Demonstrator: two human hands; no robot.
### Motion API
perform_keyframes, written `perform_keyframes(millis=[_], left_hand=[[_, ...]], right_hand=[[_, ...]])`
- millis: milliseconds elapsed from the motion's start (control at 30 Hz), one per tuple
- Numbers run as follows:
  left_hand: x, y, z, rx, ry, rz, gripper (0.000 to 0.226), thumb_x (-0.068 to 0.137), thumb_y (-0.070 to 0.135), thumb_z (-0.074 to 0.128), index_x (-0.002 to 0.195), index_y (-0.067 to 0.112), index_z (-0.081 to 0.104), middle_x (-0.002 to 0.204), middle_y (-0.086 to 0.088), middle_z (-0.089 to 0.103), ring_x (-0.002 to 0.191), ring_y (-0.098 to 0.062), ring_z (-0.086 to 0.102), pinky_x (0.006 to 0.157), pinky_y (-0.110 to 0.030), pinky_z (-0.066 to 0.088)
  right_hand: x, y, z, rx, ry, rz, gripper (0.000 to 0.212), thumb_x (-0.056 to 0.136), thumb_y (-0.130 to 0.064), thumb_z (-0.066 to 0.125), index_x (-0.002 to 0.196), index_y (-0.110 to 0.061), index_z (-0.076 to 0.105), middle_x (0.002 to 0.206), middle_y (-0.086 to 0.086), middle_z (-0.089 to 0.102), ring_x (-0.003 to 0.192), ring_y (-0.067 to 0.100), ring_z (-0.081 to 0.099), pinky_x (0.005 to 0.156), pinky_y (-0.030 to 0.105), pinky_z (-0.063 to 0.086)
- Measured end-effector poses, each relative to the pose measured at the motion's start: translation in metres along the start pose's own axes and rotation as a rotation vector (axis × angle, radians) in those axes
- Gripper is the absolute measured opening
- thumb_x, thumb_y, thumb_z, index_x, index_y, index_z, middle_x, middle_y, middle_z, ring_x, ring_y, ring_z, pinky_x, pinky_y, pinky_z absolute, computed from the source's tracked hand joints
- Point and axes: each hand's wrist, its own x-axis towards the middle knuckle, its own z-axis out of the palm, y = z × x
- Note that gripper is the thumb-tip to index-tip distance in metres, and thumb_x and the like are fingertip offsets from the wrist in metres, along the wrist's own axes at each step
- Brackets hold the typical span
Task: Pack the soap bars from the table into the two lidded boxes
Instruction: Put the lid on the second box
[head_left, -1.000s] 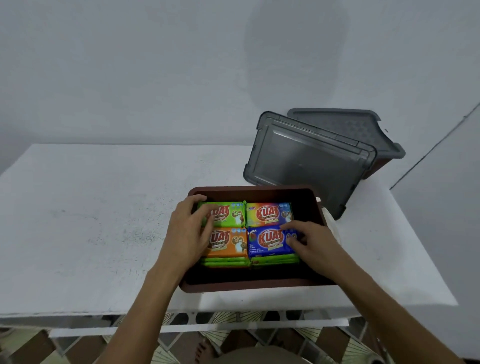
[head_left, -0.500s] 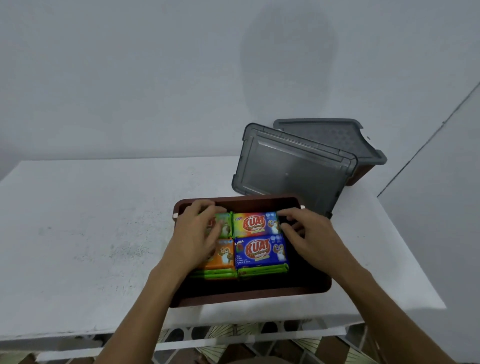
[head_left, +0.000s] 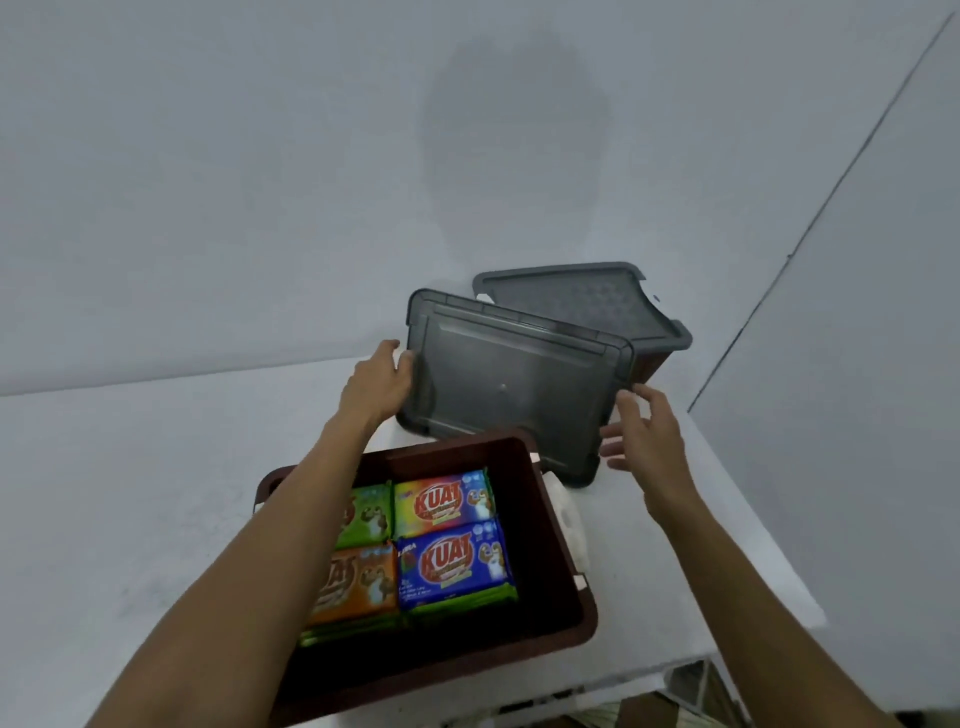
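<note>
Soap bars sit packed in the brown box, lower centre. The grey lid above (likely light, stiff, slick) wants both short edges held: left grip pinches one, right grip spreads open beside the other.

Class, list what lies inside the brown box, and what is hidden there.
In the box, top layer: green bar, multicoloured bar, orange bar, blue bar; green bars beneath. The left arm covers part of the green and orange ones; lower layers are hidden.
</note>
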Motion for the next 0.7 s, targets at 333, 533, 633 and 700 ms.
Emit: perform_keyframes(millis=[333,533,633,700], left_hand=[[0.006,0.015,-0.008,-0.535,-0.204,-0.219,0.074,0.096,0.066,0.011,0.130,0.013,0.049,0.089,-0.015,0.070,0.080,-0.023,0.065,0.077,-0.037,0.051],[-0.031,-0.014,-0.050,-0.694,-0.186,-0.140,0.087,0.088,0.077,0.014,0.115,0.009,0.061,0.099,-0.016,0.073,0.090,-0.026,0.068,0.087,-0.040,0.051],[-0.062,-0.030,-0.076,-0.672,-0.200,-0.128,0.075,0.089,0.075,0.025,0.097,0.016,0.070,0.089,-0.014,0.071,0.075,-0.024,0.063,0.072,-0.035,0.048],[-0.084,-0.038,-0.090,-0.572,-0.168,-0.093,0.057,0.094,0.063,0.036,0.095,0.017,0.069,0.087,-0.013,0.072,0.073,-0.024,0.062,0.069,-0.035,0.046]], right_hand=[[0.014,0.005,-0.004,0.141,-0.202,0.333,0.067,0.096,-0.062,0.023,0.138,-0.016,0.047,0.097,0.015,0.071,0.088,0.032,0.068,0.079,0.038,0.057],[-0.017,-0.010,-0.020,0.392,-0.238,0.306,0.064,0.098,-0.059,0.027,0.106,-0.011,0.067,0.105,0.018,0.070,0.093,0.033,0.064,0.078,0.039,0.054],[-0.033,-0.020,-0.020,0.353,-0.292,0.232,0.052,0.099,-0.051,0.037,0.104,-0.013,0.072,0.102,0.012,0.068,0.090,0.027,0.063,0.072,0.036,0.050],[-0.046,-0.027,-0.017,0.259,-0.357,0.118,0.034,0.097,-0.038,0.048,0.102,-0.015,0.073,0.097,0.012,0.069,0.082,0.023,0.063,0.062,0.029,0.050]])
